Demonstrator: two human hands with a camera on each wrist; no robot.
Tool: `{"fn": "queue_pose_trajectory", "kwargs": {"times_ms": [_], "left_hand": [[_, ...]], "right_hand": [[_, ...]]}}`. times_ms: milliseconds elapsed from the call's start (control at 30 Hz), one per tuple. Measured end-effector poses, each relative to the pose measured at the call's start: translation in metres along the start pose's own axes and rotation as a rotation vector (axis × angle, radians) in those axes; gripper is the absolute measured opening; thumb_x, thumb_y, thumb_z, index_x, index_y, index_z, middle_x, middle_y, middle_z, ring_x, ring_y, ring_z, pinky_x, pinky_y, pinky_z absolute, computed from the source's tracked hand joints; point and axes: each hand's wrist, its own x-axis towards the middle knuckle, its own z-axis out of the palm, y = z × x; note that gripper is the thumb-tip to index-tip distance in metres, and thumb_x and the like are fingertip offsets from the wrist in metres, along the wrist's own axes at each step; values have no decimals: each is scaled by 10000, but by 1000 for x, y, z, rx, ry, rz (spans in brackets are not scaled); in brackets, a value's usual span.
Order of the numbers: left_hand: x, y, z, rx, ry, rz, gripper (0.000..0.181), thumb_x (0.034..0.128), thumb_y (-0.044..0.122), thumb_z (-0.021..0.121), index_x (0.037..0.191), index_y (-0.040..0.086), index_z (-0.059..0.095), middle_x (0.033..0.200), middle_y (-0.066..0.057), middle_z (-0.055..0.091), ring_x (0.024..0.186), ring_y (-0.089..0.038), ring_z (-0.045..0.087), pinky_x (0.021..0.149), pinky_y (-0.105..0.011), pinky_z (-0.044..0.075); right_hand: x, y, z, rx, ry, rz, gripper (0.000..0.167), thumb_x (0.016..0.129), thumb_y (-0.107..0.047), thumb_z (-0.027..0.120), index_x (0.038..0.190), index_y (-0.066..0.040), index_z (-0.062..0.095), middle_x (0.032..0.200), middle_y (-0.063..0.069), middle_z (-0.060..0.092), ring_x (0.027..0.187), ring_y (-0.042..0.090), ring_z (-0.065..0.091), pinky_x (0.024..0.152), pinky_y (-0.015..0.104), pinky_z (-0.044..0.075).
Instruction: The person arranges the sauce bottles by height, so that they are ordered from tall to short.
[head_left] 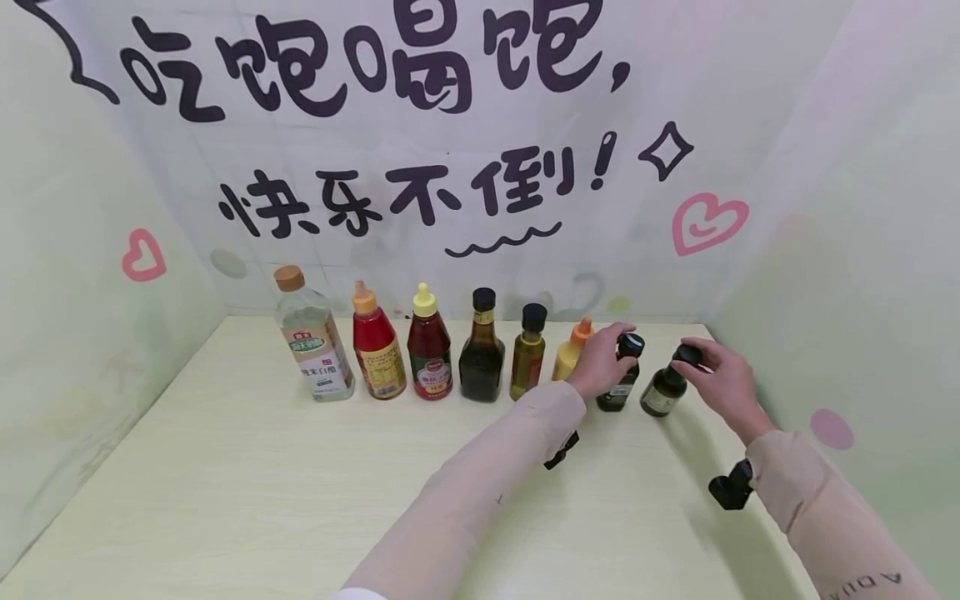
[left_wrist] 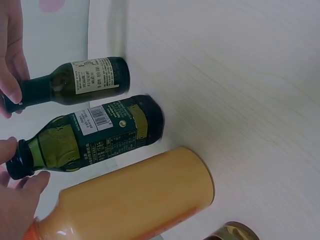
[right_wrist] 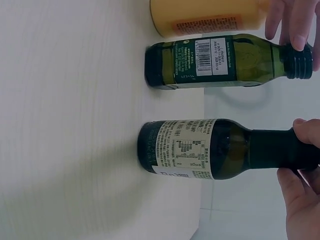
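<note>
Near the right end of a row of bottles, my left hand [head_left: 597, 364] grips the dark cap of a green glass oil bottle [left_wrist: 95, 135] with a barcode label. To its right, my right hand [head_left: 726, 385] holds a dark round bottle [right_wrist: 195, 149] by its black capped neck, thumb and fingers around it. That bottle bears a pale printed label. The two bottles stand side by side with a small gap. Just left of the green bottle is a yellow squeeze bottle [left_wrist: 135, 195] with an orange cap, partly hidden behind my left hand in the head view.
Farther left along the back stand a clear vinegar bottle [head_left: 315, 350], two red sauce bottles, a dark square bottle [head_left: 482, 358] and a small oil bottle [head_left: 528, 358]. A pale table [head_left: 225, 492] lies in front; white walls with lettering enclose its back and sides.
</note>
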Motion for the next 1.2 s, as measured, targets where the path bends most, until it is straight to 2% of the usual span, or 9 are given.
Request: {"fn": "queue_pose_trajectory", "kwargs": {"times_ms": [433,600,767,933,1033,1200], "left_hand": [[-7,-2,-6,-25,12,72,467,848,130,598,1287,119,440,1271,0,470,1148,-134,438,890,-162,365],[-11,-1,-9,-15,9,108,471,853,135,590,1296,126,429,1295,9,444,1179,-102,399,928,-163,331],[-17,0,-12,-25,-3,131,466,855,139,589,1293,121,433,1294,9,446,1185,-85,389,934,-172,331],[-24,0,-20,-36,-27,151,469,855,148,589,1295,122,428,1300,11,440,1173,-89,404,913,-154,343],[-28,-2,-26,-41,-44,164,471,853,144,593,1293,122,427,1298,8,442,1170,-104,411,891,-144,356],[-39,-7,-37,-25,-85,162,480,851,145,596,1297,123,422,1294,19,444,1160,-96,417,876,-150,371]], "right_hand": [[8,2,0,27,-33,23,446,850,-145,589,1220,69,462,1170,322,467,1039,448,472,635,43,357],[8,1,-1,16,-55,35,472,860,-179,577,1238,70,442,1155,342,464,1038,463,466,634,123,407],[9,1,-3,2,-69,12,456,860,-155,574,1231,75,442,1128,334,479,1018,460,483,653,183,432],[11,1,-5,-11,-105,-9,471,871,-166,559,1237,92,416,1124,343,471,1022,478,466,715,364,461],[12,-1,-7,-19,-126,-13,494,872,-181,557,1247,99,400,1122,356,469,1031,490,452,736,460,440],[12,-5,-9,-27,-156,-12,511,871,-183,558,1260,97,383,1131,352,466,1046,491,440,740,462,436]]}}
